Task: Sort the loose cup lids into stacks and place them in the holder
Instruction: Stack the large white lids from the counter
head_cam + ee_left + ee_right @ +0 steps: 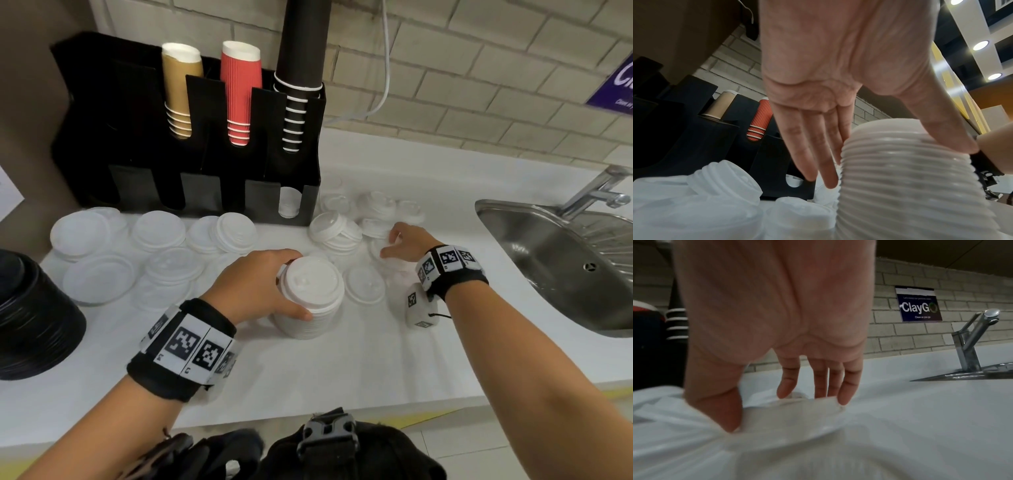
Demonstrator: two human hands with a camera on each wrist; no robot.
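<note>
My left hand [291,286] grips a tall stack of white lids [313,301] standing on the counter, thumb on the near side and fingers round the far side. In the left wrist view the ribbed stack [910,203] sits between thumb and fingers. To the right, my right hand [388,244] reaches into a pile of loose white lids [373,209]; thumb and fingers pinch the edges of one white lid [807,412], blurred there. The black holder [137,137] stands at the back, and a few lids [289,202] show in its rightmost lower slot.
Brown, red and black cups stand in the holder's upper slots. Low stacks of clear lids [102,274] cover the counter's left part. A stack of black lids [30,318] is at the far left. A steel sink [548,257] and tap [596,192] lie to the right.
</note>
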